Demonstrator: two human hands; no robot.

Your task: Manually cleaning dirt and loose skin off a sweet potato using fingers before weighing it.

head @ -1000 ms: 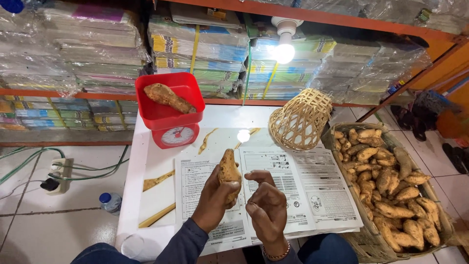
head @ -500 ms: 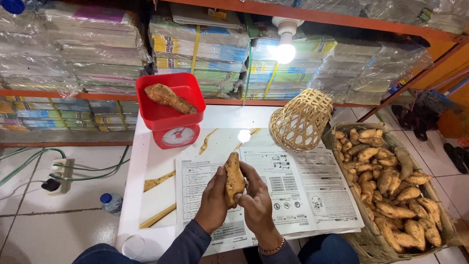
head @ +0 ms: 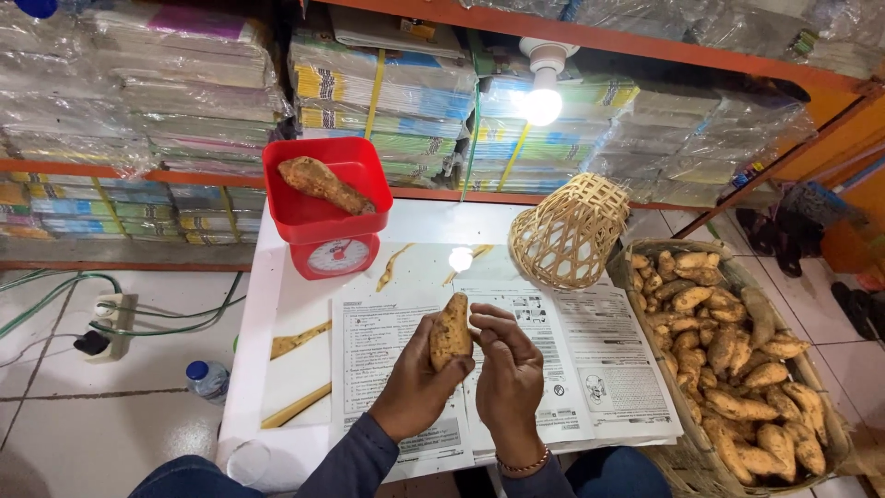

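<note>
While my left hand (head: 417, 383) grips a sweet potato (head: 451, 332) upright over the printed sheets (head: 599, 369) on the white worktop (head: 277, 304), my right hand (head: 507, 369) curls half-closed against its side, fingertips touching the skin. I judge I am inspecting it; next comes a steady turn. A red scale (head: 327, 217) bearing another tuber (head: 324, 184) sits at eleven o'clock, the full basket (head: 834, 433) at three, wrapped stacks (head: 184, 83) shelved behind.

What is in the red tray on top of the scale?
One sweet potato lies diagonally in the red tray; nothing else shows there. The tray covers the top of the scale, so only the dial face below shows.
</note>
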